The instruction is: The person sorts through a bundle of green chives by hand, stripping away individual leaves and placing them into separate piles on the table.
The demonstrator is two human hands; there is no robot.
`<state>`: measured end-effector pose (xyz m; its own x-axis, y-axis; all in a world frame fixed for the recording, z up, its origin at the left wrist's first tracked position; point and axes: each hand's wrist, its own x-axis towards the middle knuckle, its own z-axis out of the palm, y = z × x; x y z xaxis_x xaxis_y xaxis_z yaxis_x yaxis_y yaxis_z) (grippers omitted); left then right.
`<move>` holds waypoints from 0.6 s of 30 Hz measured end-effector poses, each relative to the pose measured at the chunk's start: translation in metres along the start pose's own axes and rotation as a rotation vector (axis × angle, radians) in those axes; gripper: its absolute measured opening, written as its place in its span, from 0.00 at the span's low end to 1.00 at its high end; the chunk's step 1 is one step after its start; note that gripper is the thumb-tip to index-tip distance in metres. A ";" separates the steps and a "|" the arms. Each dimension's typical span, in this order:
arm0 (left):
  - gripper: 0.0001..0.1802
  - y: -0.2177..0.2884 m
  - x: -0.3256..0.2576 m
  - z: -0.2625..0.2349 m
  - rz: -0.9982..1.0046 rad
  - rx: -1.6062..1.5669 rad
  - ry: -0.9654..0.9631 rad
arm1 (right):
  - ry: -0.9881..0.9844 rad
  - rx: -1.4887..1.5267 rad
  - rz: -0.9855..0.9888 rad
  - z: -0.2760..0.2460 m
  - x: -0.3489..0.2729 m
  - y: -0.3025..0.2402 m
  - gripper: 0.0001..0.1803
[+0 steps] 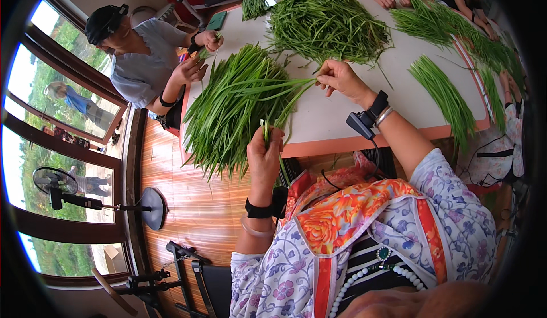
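Your right hand (342, 81): thumb and fingertips pinched narrow on the ends of a few long blades (297, 83) reaching from the near pile; so fine a grip probably keeps these few apart from the rest.

Your left hand (265, 150): fingers curled around a small bunch (265, 129), pale ends upright above the thumb, likely so that they can be kept even.

Near pile (236, 104): green blades on the left part of the table (319, 127), tips hanging over the near edge; it seems placed for easy reach by both hands.

Big heap (327, 25): farther out, tangled, perhaps shared stock.

Neat bundle (441, 96): at right, blades parallel, well apart from the big heap, presumably against mixing.

Co-worker (139, 59): at the left edge, some greenery at the fingers; exact grip, cannot tell.
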<state>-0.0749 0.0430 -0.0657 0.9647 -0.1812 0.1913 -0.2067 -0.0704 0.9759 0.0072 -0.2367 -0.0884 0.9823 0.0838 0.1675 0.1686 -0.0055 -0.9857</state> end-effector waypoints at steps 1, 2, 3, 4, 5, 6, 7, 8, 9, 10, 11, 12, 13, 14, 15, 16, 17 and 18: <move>0.07 0.006 0.002 -0.001 0.005 0.050 0.002 | -0.038 0.003 -0.019 0.001 -0.002 -0.004 0.03; 0.06 0.010 0.005 -0.003 0.052 0.068 -0.001 | -0.075 0.006 -0.039 0.002 -0.005 -0.009 0.03; 0.08 0.019 0.007 0.000 0.172 0.146 0.053 | -0.073 0.008 -0.038 0.003 -0.006 -0.013 0.03; 0.07 0.017 0.013 0.000 0.226 0.162 0.074 | -0.084 -0.014 -0.068 0.004 -0.008 -0.018 0.03; 0.06 0.018 0.019 -0.001 0.282 0.177 0.093 | -0.095 -0.036 -0.098 0.005 -0.010 -0.022 0.03; 0.04 0.024 0.019 -0.005 0.244 0.281 0.072 | -0.091 -0.035 -0.098 0.006 -0.012 -0.025 0.03; 0.04 0.025 0.021 -0.003 0.244 0.283 0.070 | -0.095 -0.091 -0.140 0.007 -0.013 -0.028 0.03; 0.08 0.025 0.024 -0.001 0.283 0.293 0.072 | -0.099 -0.148 -0.181 0.009 -0.015 -0.033 0.02; 0.12 0.026 0.027 0.001 0.322 0.302 0.074 | -0.096 -0.147 -0.182 0.012 -0.020 -0.038 0.02; 0.19 0.030 0.030 0.003 0.432 0.482 0.060 | -0.126 -0.196 -0.213 0.019 -0.026 -0.045 0.02; 0.24 0.032 0.031 0.008 0.528 0.576 0.071 | -0.155 -0.245 -0.247 0.027 -0.031 -0.052 0.02; 0.25 0.034 0.030 0.014 0.538 0.601 0.059 | -0.197 -0.267 -0.240 0.034 -0.036 -0.058 0.02; 0.26 0.036 0.029 0.021 0.552 0.623 0.043 | -0.219 -0.286 -0.273 0.039 -0.041 -0.063 0.02; 0.25 0.030 0.029 0.023 0.571 0.694 0.020 | -0.208 -0.301 -0.356 0.045 -0.043 -0.065 0.03; 0.21 0.024 0.029 0.024 0.620 0.750 0.012 | -0.198 -0.316 -0.439 0.049 -0.045 -0.065 0.03; 0.19 0.017 0.028 0.023 0.625 0.794 0.008 | -0.224 -0.291 -0.378 0.049 -0.047 -0.065 0.04; 0.17 0.012 0.026 0.021 0.628 0.839 0.006 | -0.222 -0.293 -0.378 0.048 -0.047 -0.067 0.04; 0.17 0.011 0.024 0.018 0.629 0.838 0.006 | -0.254 -0.216 -0.266 0.047 -0.045 -0.071 0.04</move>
<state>-0.0573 0.0199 -0.0525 0.6445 -0.4163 0.6414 -0.7161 -0.6227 0.3154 -0.0529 -0.1937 -0.0269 0.8557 0.3527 0.3786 0.4529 -0.1568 -0.8776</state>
